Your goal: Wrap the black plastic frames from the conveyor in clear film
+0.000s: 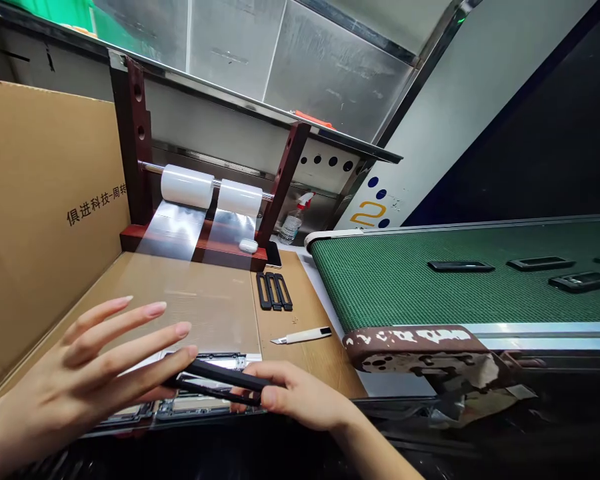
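Observation:
A black plastic frame (225, 377), long and narrow with an opening in it, is held tilted low in front of me. My right hand (300, 397) grips its right end between thumb and fingers. At the other end, my left hand (105, 367) has index finger and thumb about the frame, its remaining fingers spread in the air. Below the frame lie metallic-looking trays or fixtures (200, 402) with rectangular recesses, partly covered by both hands. Several similar black frames (274, 291) lie side by side on the cardboard beyond. A white utility knife (303, 335) rests nearer to my right hand.
Two rolls of clear film (187, 187) hang on a rod, their strips drawn down over a dark red stand (230, 255). A cardboard sheet (45, 220) stands left. Black parts (460, 266) sit on the green conveyor belt (405, 293) at right. A spray bottle (293, 223) stands behind.

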`<act>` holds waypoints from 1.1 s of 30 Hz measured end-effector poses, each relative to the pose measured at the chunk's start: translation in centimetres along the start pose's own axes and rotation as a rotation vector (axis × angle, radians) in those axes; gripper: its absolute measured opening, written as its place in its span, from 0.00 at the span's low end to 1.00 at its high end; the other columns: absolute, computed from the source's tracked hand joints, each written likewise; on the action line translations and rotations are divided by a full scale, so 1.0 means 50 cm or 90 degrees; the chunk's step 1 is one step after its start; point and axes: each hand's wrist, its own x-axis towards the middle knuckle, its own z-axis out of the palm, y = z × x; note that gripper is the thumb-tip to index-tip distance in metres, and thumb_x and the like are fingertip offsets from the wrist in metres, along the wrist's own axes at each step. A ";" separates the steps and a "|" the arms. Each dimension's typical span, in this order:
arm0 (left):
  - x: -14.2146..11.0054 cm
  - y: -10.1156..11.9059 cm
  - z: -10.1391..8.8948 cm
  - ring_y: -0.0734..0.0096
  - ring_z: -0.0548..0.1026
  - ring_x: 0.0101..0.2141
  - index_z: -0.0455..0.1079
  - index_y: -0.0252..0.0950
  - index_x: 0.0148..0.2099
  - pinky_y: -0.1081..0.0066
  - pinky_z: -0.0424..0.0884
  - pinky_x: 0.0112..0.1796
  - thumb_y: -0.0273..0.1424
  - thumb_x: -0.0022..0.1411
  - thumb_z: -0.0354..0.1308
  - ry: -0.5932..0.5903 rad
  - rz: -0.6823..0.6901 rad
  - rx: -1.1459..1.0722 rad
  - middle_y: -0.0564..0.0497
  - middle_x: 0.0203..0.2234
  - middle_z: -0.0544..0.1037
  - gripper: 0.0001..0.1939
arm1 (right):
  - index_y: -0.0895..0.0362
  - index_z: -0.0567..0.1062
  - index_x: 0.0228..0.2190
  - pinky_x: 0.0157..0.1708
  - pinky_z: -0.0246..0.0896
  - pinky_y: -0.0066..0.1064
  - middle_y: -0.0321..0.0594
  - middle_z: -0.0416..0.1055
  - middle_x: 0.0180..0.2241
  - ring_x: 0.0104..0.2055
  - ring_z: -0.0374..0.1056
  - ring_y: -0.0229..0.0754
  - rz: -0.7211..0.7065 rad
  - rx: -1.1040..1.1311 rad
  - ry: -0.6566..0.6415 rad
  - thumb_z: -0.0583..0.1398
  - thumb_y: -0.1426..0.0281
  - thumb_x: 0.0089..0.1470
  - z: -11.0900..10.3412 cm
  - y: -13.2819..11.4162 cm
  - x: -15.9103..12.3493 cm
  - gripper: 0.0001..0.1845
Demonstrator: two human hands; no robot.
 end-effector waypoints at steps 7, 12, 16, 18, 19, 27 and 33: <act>0.003 -0.020 0.042 0.75 0.69 0.58 0.62 0.56 0.62 0.65 0.51 0.66 0.28 0.67 0.57 0.025 -0.031 -0.055 0.63 0.49 0.80 0.25 | 0.57 0.79 0.29 0.32 0.63 0.26 0.33 0.72 0.27 0.27 0.66 0.34 0.095 0.192 0.028 0.72 0.48 0.38 -0.008 0.021 0.022 0.26; 0.000 -0.040 0.144 0.58 0.55 0.66 0.42 0.46 0.71 0.53 0.57 0.63 0.56 0.64 0.49 -0.057 -0.683 -0.587 0.43 0.68 0.56 0.41 | 0.55 0.78 0.37 0.40 0.65 0.32 0.36 0.73 0.35 0.36 0.68 0.40 -0.074 -0.185 0.310 0.70 0.63 0.46 -0.033 0.048 0.047 0.16; 0.008 -0.049 0.204 0.58 0.63 0.62 0.43 0.29 0.71 0.59 0.65 0.58 0.56 0.67 0.34 -0.166 -0.859 -0.731 0.29 0.65 0.57 0.42 | 0.53 0.77 0.41 0.46 0.66 0.35 0.38 0.72 0.38 0.44 0.69 0.43 -0.187 -0.432 0.383 0.70 0.75 0.46 -0.046 0.098 0.074 0.18; 0.013 -0.049 0.209 0.59 0.69 0.58 0.47 0.27 0.69 0.65 0.69 0.55 0.57 0.66 0.37 -0.232 -0.896 -0.809 0.29 0.61 0.64 0.44 | 0.53 0.77 0.42 0.46 0.66 0.34 0.38 0.72 0.39 0.44 0.69 0.42 -0.182 -0.473 0.380 0.70 0.78 0.46 -0.047 0.123 0.085 0.20; 0.015 -0.049 0.206 0.59 0.72 0.56 0.47 0.26 0.69 0.66 0.71 0.53 0.58 0.65 0.37 -0.263 -0.907 -0.849 0.29 0.58 0.69 0.45 | 0.54 0.77 0.43 0.45 0.66 0.33 0.38 0.72 0.39 0.44 0.69 0.42 -0.171 -0.482 0.378 0.70 0.79 0.46 -0.047 0.133 0.089 0.21; 0.039 -0.042 0.174 0.61 0.79 0.48 0.36 0.27 0.71 0.65 0.71 0.53 0.56 0.66 0.41 -0.347 -1.011 -0.949 0.36 0.48 0.80 0.46 | 0.52 0.77 0.44 0.43 0.65 0.35 0.37 0.71 0.36 0.41 0.68 0.44 -0.087 -0.459 0.339 0.70 0.75 0.49 -0.046 0.157 0.107 0.20; 0.039 -0.039 0.182 0.57 0.79 0.49 0.40 0.22 0.70 0.64 0.72 0.53 0.58 0.63 0.41 -0.365 -0.985 -0.903 0.33 0.47 0.80 0.50 | 0.52 0.77 0.43 0.45 0.64 0.36 0.37 0.72 0.37 0.44 0.67 0.45 -0.067 -0.455 0.331 0.71 0.75 0.49 -0.047 0.155 0.113 0.19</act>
